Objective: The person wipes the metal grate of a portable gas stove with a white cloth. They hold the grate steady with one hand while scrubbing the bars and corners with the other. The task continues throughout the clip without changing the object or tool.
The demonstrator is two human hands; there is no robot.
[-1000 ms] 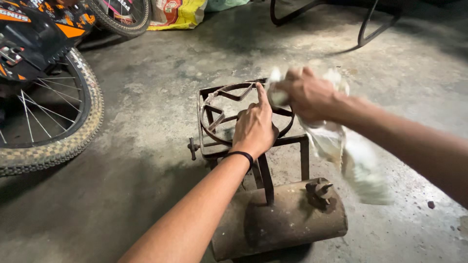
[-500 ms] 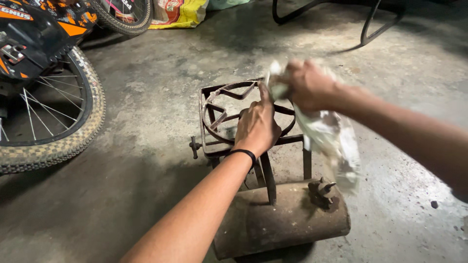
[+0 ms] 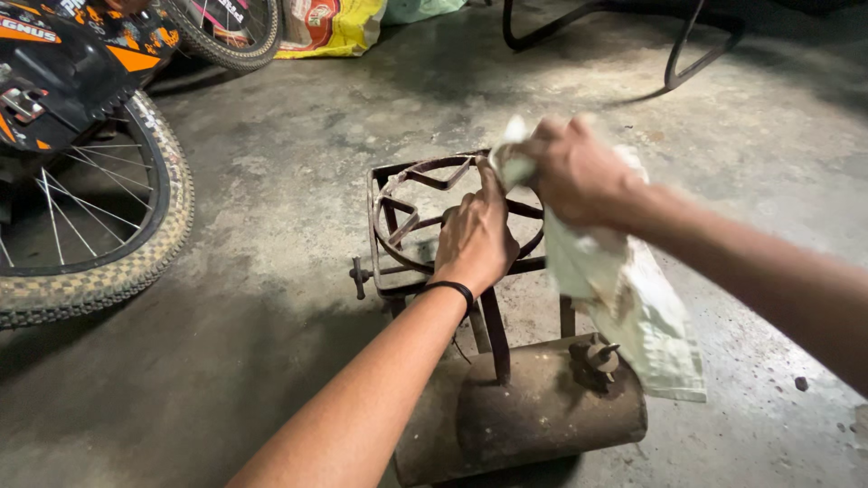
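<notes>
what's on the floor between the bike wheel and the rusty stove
Nothing: in the head view, only bare stained concrete floor lies between the knobby spoked bicycle wheel and the rusty metal stove frame.

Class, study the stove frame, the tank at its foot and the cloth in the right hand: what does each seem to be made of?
Stove frame: likely iron or steel, dull and rusty brown.
Tank: probably sheet metal, a rust-stained matt cylinder.
Cloth: seemingly woven fabric, whitish and stained; it hangs limp from the right hand.
</notes>
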